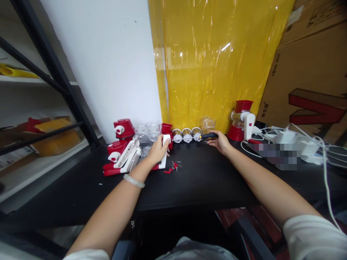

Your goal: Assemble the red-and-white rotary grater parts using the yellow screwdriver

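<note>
While you hold it, white part [165, 141]: upright on the worktop [206, 180], at 11 o'clock from your seat, set against a red base piece.
Left hand [156, 151]: clenched round the white part from its near side, fingers over the top edge.
Right hand [222, 143]: closed on the screwdriver [208, 136] by its black and yellow grip, at 1 o'clock from your seat.
Long axis: the screwdriver lies almost level, running 3 to 9 o'clock, shaft pointing to 9.
Key relation: the white part lies at 9 o'clock from your right hand, in line with the shaft. The tip appears to reach it, but the shaft is too thin to confirm contact.
Nearer hand: left, already on the part; right stands well apart, joined only by the tool.
Loose screws [173, 167]: scattered at 6 o'clock of the white part, just beside it.
Metal drums [187, 134]: in a row just behind the shaft.
</note>
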Demonstrator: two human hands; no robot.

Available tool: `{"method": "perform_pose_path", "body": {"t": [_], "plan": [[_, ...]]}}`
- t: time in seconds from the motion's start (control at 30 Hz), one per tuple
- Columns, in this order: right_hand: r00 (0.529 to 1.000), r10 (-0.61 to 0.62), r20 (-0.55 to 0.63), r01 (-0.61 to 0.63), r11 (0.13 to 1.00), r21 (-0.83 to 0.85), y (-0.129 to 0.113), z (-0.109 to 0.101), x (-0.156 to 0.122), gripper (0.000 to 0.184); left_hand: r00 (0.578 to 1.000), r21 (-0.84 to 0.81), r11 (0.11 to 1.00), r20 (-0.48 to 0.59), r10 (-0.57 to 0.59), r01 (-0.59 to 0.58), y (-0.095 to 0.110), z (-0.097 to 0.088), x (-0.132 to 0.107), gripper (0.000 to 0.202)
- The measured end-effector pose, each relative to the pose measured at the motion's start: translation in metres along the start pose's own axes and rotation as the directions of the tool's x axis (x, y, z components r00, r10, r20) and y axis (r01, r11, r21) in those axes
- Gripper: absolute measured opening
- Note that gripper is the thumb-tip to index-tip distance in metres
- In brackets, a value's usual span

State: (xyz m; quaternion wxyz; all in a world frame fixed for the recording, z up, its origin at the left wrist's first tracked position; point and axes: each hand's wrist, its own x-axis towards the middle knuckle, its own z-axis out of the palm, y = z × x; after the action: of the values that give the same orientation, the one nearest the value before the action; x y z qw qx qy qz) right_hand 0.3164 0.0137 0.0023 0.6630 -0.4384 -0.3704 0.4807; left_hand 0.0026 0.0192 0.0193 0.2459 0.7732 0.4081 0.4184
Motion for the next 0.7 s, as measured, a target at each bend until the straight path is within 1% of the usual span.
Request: {"method": "perform_pose_path", "body": {"t": [0.27, 0.53, 0.7], "plan": [[0.998, -0.067, 0.009, 0.067, 0.997, -0.036, 0.0064, -0.0045, 0.0048, 0.016, 1.000, 0.004, 1.000, -0.010, 0.005, -0.005, 0.0003, -0.0006, -0.0002, 0.034], [0.997, -0.081, 0.016, 0.082, 0.994, -0.075, 0.0067, -0.0052, 0.0036, 0.015, 1.000, 0.034, 0.999, -0.019, 0.025, -0.025, -0.0007, -0.0016, 0.0004, 0.035], [0.996, -0.087, 0.001, 0.087, 0.991, -0.098, 0.0044, -0.0026, 0.0011, 0.018, 1.000, 0.013, 1.000, -0.013, 0.009, -0.009, 0.0000, -0.0016, 0.0002, 0.035]]}}
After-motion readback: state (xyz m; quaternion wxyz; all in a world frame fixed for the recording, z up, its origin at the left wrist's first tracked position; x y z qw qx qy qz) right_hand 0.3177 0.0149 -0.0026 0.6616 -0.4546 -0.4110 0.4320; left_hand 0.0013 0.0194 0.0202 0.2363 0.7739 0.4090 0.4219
